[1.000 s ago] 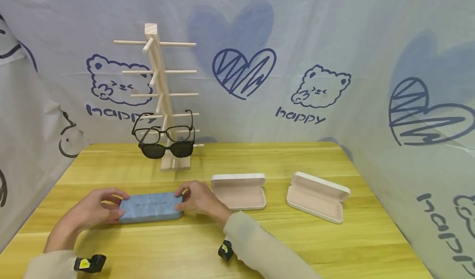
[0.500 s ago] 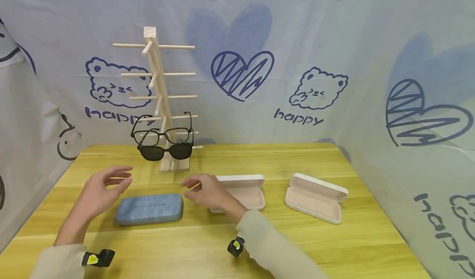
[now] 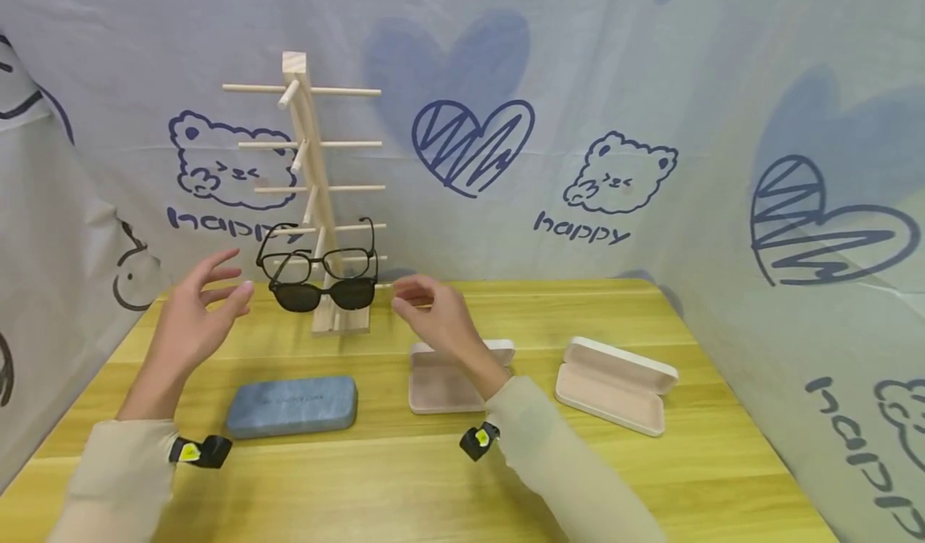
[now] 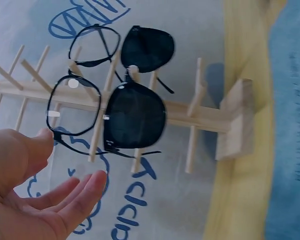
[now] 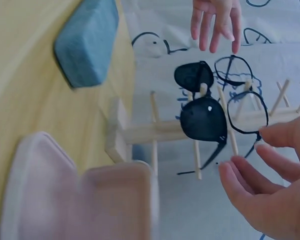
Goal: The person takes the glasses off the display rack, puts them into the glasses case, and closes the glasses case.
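Observation:
A wooden display stand [image 3: 307,129] with several pegs bears two pairs of glasses. Black-framed clear eyeglasses [image 3: 358,275] sit above dark sunglasses [image 3: 299,296]. My left hand [image 3: 195,318] hovers at the left of the glasses, thumb and fingers spread apart, holding nothing. On the opposite side is my right hand [image 3: 441,318], its fingers slightly bent and nothing in its grasp. In the right wrist view, the right thumb and fingers [image 5: 235,187] are close to the eyeglasses [image 5: 249,132]; whether they touch cannot be told. The left wrist view has the left hand [image 4: 45,200] beside the same pair.
A blue glasses case [image 3: 292,406] lies closed on the wooden table [image 3: 390,479], in front of the stand. Two white cases with pale pink linings stand open to the right, one [image 3: 441,390] partly hidden by the right forearm, the other [image 3: 610,394] farther right. Printed cloth [image 3: 477,45] hangs behind.
Both hands have let go of the blue glasses case, risen and moved forward to either side of the glasses on the stand. The case stays on the table.

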### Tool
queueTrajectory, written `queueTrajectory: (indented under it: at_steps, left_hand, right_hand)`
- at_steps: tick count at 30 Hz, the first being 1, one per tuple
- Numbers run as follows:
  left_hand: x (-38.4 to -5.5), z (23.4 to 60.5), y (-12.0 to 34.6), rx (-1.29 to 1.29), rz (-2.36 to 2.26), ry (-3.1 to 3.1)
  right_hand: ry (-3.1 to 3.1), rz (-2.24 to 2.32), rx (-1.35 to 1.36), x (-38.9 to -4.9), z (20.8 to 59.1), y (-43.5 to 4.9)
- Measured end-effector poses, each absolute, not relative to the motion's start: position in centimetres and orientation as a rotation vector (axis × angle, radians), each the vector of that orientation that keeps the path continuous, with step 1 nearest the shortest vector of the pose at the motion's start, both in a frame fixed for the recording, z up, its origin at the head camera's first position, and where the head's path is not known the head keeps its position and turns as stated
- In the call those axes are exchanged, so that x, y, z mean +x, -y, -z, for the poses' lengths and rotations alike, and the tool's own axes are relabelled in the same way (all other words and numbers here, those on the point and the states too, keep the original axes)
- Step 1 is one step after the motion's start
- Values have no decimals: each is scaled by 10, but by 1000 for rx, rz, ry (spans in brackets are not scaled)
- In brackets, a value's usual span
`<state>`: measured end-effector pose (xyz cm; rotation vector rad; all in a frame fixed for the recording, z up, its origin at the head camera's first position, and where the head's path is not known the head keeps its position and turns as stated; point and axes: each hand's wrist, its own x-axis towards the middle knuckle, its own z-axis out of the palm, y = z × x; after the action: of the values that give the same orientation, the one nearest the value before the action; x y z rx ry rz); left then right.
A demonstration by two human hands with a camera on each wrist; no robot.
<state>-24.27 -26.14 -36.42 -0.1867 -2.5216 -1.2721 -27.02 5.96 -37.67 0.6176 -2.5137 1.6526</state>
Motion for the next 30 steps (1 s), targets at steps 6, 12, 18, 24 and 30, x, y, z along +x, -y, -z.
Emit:
queueTrajectory:
  at_steps: [6, 12, 18, 24, 30]
  left_hand:
    - [-253, 352, 257, -162, 1233, 2527]
    - [-263, 348, 252, -187, 1247, 2521]
    - [-268, 350, 249, -151, 1269, 2537]
    - [-272, 353, 245, -134, 1311, 2480]
    - [-275, 354, 242, -100, 1331, 2456]
  right_hand:
    - [2470, -1664, 481, -281, 362, -58]
    - [2485, -1638, 464, -286, 354, -50]
    - [2471, -1640, 518, -290, 355, -39]
    - [2448, -1661, 536, -291, 359, -29]
    - [2437, -1688, 509, -291, 360, -25]
